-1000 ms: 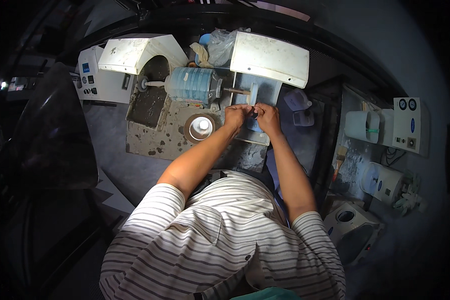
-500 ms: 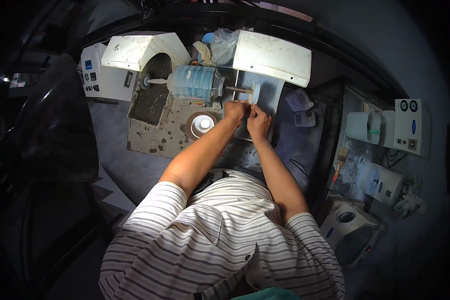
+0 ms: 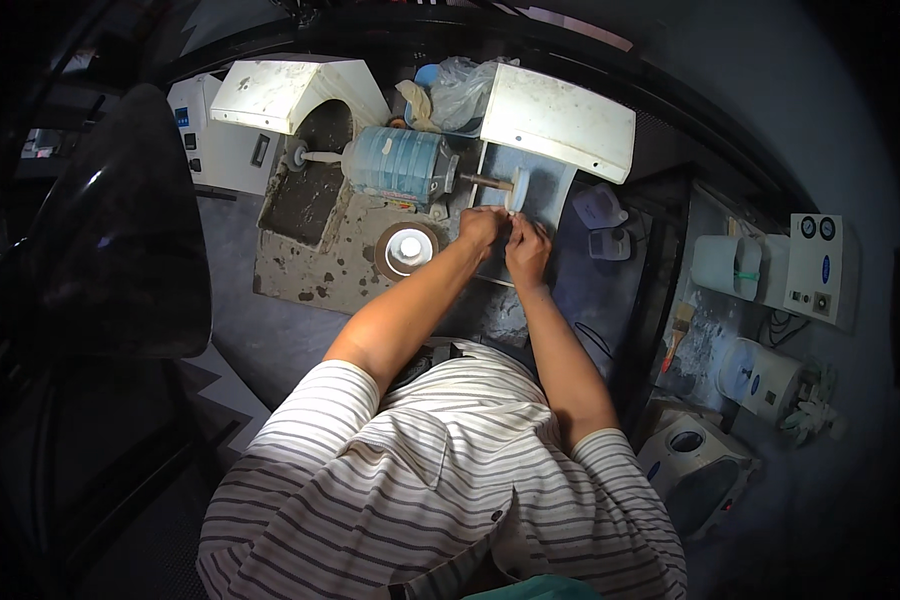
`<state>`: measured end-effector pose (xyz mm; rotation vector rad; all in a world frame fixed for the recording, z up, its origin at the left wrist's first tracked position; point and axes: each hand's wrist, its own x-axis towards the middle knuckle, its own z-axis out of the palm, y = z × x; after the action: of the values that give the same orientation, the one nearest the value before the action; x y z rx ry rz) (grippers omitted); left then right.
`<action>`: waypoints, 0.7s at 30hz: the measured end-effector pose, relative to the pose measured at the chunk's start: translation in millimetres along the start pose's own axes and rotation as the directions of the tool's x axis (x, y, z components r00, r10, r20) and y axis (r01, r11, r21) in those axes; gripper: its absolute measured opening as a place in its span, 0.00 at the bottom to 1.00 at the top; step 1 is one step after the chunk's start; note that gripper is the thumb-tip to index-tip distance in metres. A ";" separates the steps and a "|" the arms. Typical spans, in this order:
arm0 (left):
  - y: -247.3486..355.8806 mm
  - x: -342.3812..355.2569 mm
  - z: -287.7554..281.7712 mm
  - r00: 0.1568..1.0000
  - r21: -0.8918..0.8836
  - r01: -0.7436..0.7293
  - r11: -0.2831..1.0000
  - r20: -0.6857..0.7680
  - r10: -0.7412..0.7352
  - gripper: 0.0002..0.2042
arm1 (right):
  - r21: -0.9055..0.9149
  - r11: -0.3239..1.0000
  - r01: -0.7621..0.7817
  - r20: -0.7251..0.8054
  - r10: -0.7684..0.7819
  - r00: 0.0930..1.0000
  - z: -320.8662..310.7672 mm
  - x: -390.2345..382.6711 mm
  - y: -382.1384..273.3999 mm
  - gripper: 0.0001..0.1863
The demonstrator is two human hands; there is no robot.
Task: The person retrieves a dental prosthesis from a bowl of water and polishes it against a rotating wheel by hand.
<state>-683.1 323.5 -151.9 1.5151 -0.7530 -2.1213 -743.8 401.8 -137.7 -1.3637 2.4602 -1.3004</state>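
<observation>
My left hand (image 3: pixel 482 229) and my right hand (image 3: pixel 527 250) meet close in front of a pale polishing wheel (image 3: pixel 520 187). The fingers of both are pinched together on a tiny pale piece at the wheel's near edge. Its kind is too small to tell, and fingers hide most of it. The wheel sits on the right shaft (image 3: pixel 485 182) of a bench polishing lathe with a blue ribbed motor (image 3: pixel 394 163). Around the wheel is a light blue tray (image 3: pixel 542 215) under a white hood (image 3: pixel 558 120).
On the left shaft, another wheel (image 3: pixel 297 154) stands by a second white hood (image 3: pixel 288 92) and a mud-coated tray (image 3: pixel 295 215). A brown-rimmed round dish (image 3: pixel 387 262) lies nearer me. Plastic jugs (image 3: pixel 599 206), a brush (image 3: pixel 678 335) and a gauge unit (image 3: pixel 816 265) are to the right.
The whole view has shifted slightly, so the bench appears a little farther right. Both hands stay pinched together at the wheel's near edge, with only small finger movement.
</observation>
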 end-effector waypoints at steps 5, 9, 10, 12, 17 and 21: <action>1.5 -2.3 -8.6 0.999 -0.158 -0.021 0.987 0.037 0.027 0.05 | 0.007 0.966 0.257 -0.031 -0.257 0.966 0.4 4.5 4.7 0.05; -1.7 -4.8 -5.9 0.998 -0.158 -0.024 0.987 0.050 0.032 0.04 | 0.020 0.963 0.270 0.035 -0.270 0.962 -12.6 9.1 3.9 0.05; -3.3 -4.8 -3.1 0.999 -0.143 -0.008 0.990 0.032 0.013 0.04 | 0.040 0.971 0.237 0.074 -0.239 0.968 -17.3 11.8 2.4 0.05; -3.7 -4.4 3.2 0.998 -0.184 0.059 0.981 0.011 -0.058 0.05 | 0.017 0.983 0.184 0.175 -0.184 0.967 -23.5 21.3 4.1 0.06; -2.4 -8.6 3.2 0.998 -0.166 0.056 0.985 0.024 -0.052 0.06 | 0.140 0.987 -0.077 0.351 0.023 0.936 -28.6 34.8 11.0 0.06; 3.3 -11.2 5.6 0.995 -0.160 0.101 0.982 0.025 -0.098 0.07 | 0.052 0.996 -0.067 0.479 0.034 0.877 -32.9 48.3 11.4 0.05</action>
<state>-684.8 329.0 -140.3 1.4773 -0.5068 -2.2117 -794.4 391.5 -108.1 -1.3886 2.0801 -0.8850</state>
